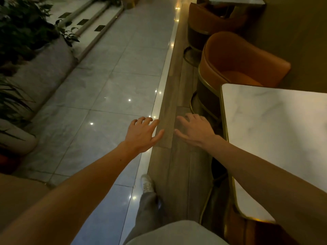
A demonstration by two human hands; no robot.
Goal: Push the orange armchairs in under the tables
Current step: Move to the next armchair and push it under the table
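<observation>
Nearest the lens: pale shirt hem (177, 232) at bottom centre, grey trouser leg and white shoe (146, 183) stepping along the wood-plank strip.

Floor (106, 85): running up the frame, pale marble tile on the left, wood strip on the right, lit seam between.

Worktop (276, 131): white marble with a gold rim, lying at right, just beside the right forearm.

Near orange armchair (235, 59): sitting beyond the far end of that worktop, seat partly tucked beneath its edge, curved back bulging out toward the aisle. Judging as not fully in.

Far orange armchair (208, 16): standing further up the aisle at a second table (235, 0), mostly out of frame; how far in, cannot tell.

Planters (23, 30): lining the left edge, well apart from the chairs.

Left hand (143, 133) and right hand (194, 129): reaching forward, palms down, hovering over the wood strip, holding nothing, touching nothing. Fingers of both spread and slightly curled; right hand motion-blurred.

Key relation: near armchair lying ahead and to the right of both hands, right hand nearer. Push direction running rightward, toward the worktop. Judging next move as stepping forward and planting palms on the aisle-side curve of the chair back.
</observation>
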